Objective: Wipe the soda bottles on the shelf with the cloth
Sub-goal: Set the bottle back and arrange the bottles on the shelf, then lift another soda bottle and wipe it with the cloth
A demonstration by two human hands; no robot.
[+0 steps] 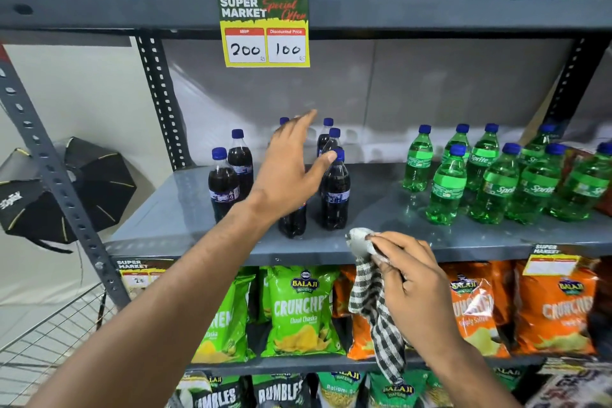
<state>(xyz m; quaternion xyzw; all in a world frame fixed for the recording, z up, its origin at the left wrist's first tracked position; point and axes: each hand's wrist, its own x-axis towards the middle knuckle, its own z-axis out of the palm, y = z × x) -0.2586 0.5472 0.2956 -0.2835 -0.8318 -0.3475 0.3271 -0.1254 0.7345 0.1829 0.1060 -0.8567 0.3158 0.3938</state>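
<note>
Grey shelf [381, 208] — left hand [291, 165] spread over cola bottles [334, 195], right hand [410, 278] gripping cloth [371, 301].

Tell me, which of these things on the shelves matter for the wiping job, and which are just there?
Part of the job:
dark cola bottles
green Sprite bottles
checked cloth
left hand
right hand

Just there:
Balaji chip bags
price tag
folded black umbrella

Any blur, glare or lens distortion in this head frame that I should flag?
Head view: left hand fingertips are motion-blurred over the cola bottles; the shelf surface reflects the Sprite bottles; wide-angle bending bows the upright post; the checked cloth in the right hand is sharp.
</note>
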